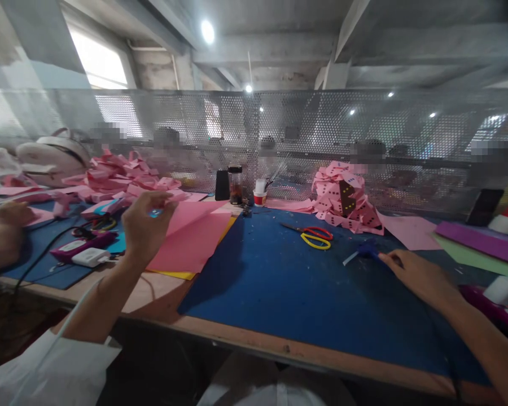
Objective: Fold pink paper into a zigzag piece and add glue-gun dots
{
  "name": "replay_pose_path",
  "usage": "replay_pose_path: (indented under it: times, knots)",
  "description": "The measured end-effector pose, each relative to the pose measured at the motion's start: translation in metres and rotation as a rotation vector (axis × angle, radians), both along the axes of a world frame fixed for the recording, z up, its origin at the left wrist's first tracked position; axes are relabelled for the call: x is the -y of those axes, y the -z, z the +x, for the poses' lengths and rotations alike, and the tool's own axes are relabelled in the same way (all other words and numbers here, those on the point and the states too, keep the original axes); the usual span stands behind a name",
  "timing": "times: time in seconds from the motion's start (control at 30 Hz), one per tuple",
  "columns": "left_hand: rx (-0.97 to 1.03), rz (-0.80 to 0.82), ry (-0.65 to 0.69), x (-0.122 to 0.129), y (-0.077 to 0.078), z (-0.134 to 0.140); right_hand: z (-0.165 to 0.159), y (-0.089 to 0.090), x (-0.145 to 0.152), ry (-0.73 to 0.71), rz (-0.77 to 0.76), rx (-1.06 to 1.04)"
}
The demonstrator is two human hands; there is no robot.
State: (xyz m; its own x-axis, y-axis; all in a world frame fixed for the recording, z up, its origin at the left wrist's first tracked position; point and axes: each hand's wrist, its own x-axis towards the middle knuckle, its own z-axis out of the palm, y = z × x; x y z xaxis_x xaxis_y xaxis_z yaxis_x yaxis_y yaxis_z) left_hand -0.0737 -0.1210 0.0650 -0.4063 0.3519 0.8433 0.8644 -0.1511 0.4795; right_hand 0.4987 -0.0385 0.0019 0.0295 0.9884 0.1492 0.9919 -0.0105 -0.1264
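Note:
My left hand (147,228) is raised at the left, thumb and fingers pinched at the edge of a pink paper sheet (195,237), whose upper part lifts off the table. Yellow paper (175,275) shows beneath it. Low over the blue mat (271,293), at the right, my right hand (423,279) has its fingers closed on the end of a dark blue tool (367,249). A short whitish stick (350,258) juts from that tool; blur hides its exact kind. Scissors (315,237) with one red and one yellow handle lie left of it.
Behind the scissors stands a pile of dotted pink paper pieces (342,200). A cup (260,197) and jar (236,186) stand before the perforated screen (237,124). A magenta tool (82,247), pink scraps (114,175) and another person's hand (4,234) are left. Purple sheets (478,242) lie right.

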Motion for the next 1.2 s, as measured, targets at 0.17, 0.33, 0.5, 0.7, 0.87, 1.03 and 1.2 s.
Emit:
replay_pose_path:
  times: [0.17,0.33,0.5,0.7,0.87,1.03,1.2]
  knots:
    - [-0.050,0.211,-0.027,0.010,-0.037,0.015,0.012,0.009,-0.006,-0.069,0.246,0.114]
    - [-0.034,0.423,0.019,0.020,-0.064,0.025,0.010,0.004,-0.003,-0.130,0.518,0.101]
    - [-0.055,0.598,0.153,0.018,-0.085,0.034,-0.011,-0.012,0.008,-0.272,0.576,-0.035]
    - [-0.058,0.606,0.225,0.008,-0.103,0.066,-0.056,-0.038,0.023,-0.445,0.460,-0.321]
    - [-0.118,0.483,0.305,0.012,-0.119,0.107,-0.107,-0.070,0.044,-0.620,0.391,-0.425]
    - [-0.253,0.356,0.402,0.029,-0.134,0.144,-0.144,-0.108,0.060,-0.837,0.369,-0.581]
    - [-0.262,0.261,0.396,0.035,-0.138,0.163,-0.156,-0.126,0.066,-1.002,0.151,-0.775]
